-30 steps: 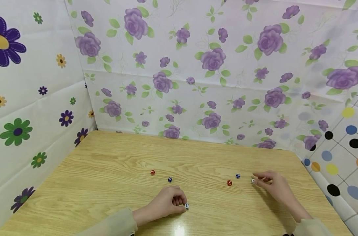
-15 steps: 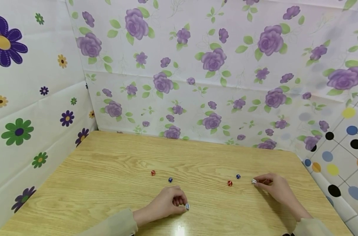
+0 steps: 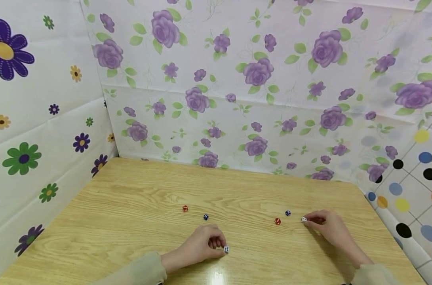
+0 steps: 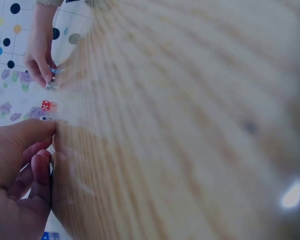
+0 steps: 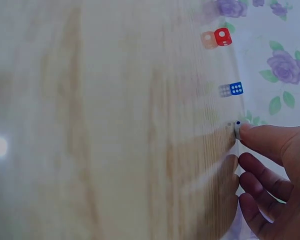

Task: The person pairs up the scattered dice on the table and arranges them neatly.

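Note:
My left hand [image 3: 205, 243] pinches a white die [image 3: 226, 249] between thumb and forefinger at the front middle of the wooden table; its six-pip face shows. In the left wrist view that white die [image 4: 47, 118] is mostly covered by a fingertip. Farther right, the thumb and forefinger of my right hand [image 3: 328, 225] hold another white die [image 3: 303, 219] at the tabletop. Its other fingers lie loosely curled in the right wrist view. Just left of this die are a blue die [image 3: 288, 213] and a red die [image 3: 278, 221].
A second red die [image 3: 185, 208] and blue die [image 3: 206, 217] lie beyond my left hand. The wooden table [image 3: 137, 198] is bounded by a rose-patterned cloth [image 3: 233, 99] behind, a flowered cloth [image 3: 59, 130] left and a dotted cloth [image 3: 412, 186] right.
My right hand's fingertips have shifted slightly, and the white die there has turned and moved a little left since half a second ago. The left hand has stayed in place.

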A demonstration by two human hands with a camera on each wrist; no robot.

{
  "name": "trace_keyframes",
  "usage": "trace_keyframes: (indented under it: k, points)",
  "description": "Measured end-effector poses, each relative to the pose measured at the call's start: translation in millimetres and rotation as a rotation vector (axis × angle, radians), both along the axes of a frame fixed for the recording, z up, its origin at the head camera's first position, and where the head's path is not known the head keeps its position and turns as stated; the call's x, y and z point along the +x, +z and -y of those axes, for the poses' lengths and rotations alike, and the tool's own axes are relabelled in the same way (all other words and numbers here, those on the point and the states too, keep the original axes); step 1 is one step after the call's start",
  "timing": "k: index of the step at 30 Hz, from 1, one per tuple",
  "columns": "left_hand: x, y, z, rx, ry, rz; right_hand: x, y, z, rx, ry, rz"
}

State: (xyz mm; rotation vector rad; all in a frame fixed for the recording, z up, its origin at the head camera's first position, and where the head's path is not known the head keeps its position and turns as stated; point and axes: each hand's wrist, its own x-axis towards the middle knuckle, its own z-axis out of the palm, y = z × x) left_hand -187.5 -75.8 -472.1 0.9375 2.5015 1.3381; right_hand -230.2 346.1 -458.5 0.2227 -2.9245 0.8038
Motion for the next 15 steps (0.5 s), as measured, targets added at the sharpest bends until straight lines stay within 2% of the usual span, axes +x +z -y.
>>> trace_keyframes:
  k: [8, 15]
  points:
    - [0.2, 1.1, 0, -0.003, 0.0, 0.005, 8.6, 0.1, 19, -0.083, 0.04, 0.069]
    - [0.7, 1.9, 1, 0.006, -0.005, 0.016, 18.9, 0.0, 44, -0.108, 0.089, 0.052]
